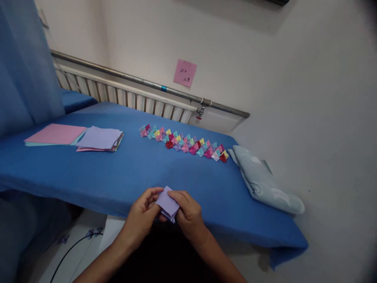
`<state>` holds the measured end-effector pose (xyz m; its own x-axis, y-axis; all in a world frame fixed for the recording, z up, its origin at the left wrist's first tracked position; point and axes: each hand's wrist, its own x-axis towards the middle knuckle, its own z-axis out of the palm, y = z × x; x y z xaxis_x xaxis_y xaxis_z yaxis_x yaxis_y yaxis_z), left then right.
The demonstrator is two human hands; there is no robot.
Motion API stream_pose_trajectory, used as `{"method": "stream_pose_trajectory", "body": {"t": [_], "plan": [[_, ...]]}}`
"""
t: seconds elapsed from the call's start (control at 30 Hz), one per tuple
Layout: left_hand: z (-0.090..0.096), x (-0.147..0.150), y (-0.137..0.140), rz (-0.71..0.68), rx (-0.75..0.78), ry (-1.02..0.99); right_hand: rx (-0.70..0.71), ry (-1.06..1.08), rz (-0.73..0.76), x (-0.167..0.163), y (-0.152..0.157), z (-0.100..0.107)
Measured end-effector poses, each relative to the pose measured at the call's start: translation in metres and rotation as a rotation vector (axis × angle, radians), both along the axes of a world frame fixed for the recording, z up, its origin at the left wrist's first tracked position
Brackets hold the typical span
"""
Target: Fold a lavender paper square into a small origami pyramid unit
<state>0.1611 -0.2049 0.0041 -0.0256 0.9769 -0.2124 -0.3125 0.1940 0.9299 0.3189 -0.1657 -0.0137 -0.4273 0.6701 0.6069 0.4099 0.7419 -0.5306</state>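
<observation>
Between my two hands, near the front edge of the blue-covered bed, is a folded piece of lavender paper (167,202) with several layers showing at its lower edge. My left hand (145,208) grips its left side, with the thumb close to the open layers. On the right side, my right hand (188,212) pinches the paper, its thumb lying on the top face. Farther back stand rows of small folded paper pieces (185,143) in pink, red, teal, yellow and lavender. Some of my fingers are hidden behind the paper.
Lavender sheets (98,137) top a stack at the left, beside larger pink sheets (55,133). A folded pale green blanket (262,179) lies at the right end of the blue cover (132,173). Behind are a radiator (129,98) and a pipe (129,76).
</observation>
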Motion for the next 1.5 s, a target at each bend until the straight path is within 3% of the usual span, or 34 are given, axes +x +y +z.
{"method": "stream_pose_trajectory", "body": {"t": [0.17, 0.23, 0.43, 0.63, 0.73, 0.87, 1.1, 1.3, 1.5], "plan": [[0.007, -0.008, -0.002, -0.083, -0.069, -0.335, 0.041, 0.037, -0.008, 0.001, -0.001, 0.0], [0.005, -0.01, -0.001, -0.097, -0.112, -0.362, 0.031, 0.051, -0.008, 0.0, -0.002, 0.002], [-0.002, -0.012, 0.002, -0.138, -0.169, -0.153, -0.095, 0.062, 0.083, -0.003, -0.004, 0.004], [0.004, -0.022, 0.001, -0.057, -0.07, 0.084, -0.6, 0.297, -0.036, 0.005, -0.004, 0.012], [0.007, -0.022, -0.001, -0.113, -0.006, 0.179, -0.76, 0.242, -0.057, 0.001, -0.006, 0.028], [0.008, -0.02, -0.002, -0.151, 0.035, 0.255, -0.867, 0.155, 0.018, -0.008, -0.01, 0.041], [0.009, -0.023, -0.004, -0.19, 0.05, 0.275, -0.975, 0.193, 0.059, -0.007, -0.012, 0.037], [0.006, -0.025, -0.001, -0.095, 0.052, 0.311, -1.026, 0.198, 0.059, -0.004, -0.007, 0.033], [0.012, -0.031, 0.004, -0.29, -0.014, 0.208, -1.106, 0.142, 0.128, -0.002, -0.009, 0.032]]}}
